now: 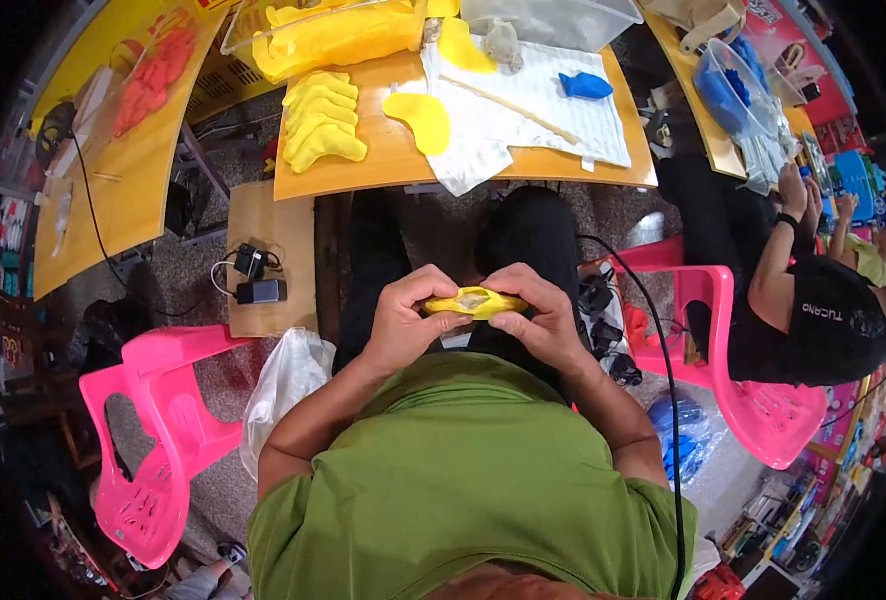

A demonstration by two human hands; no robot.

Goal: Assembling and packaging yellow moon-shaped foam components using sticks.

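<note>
Above my lap, both hands grip a small yellow fabric piece (474,303), stretched lengthwise between them. Its middle gapes in an oval slit, and pale greyish filling shows inside. My left hand (415,309) pinches one end between thumb and fingers. At the other end, my right hand (541,315) is closed the same way. On the table (363,181) ahead lie a row of overlapping yellow pieces (321,120) and one curved yellow piece (420,121). A white cloth (523,105) carries a thin wooden stick (513,108) and a small blue fish-shaped piece (585,86).
Behind these stand a clear bin of yellow pieces (338,40) and another clear bin (553,22). Pink chairs (153,430) (718,330) flank me. A black cable (671,400) runs past my right arm. A person in black (813,320) sits at the right.
</note>
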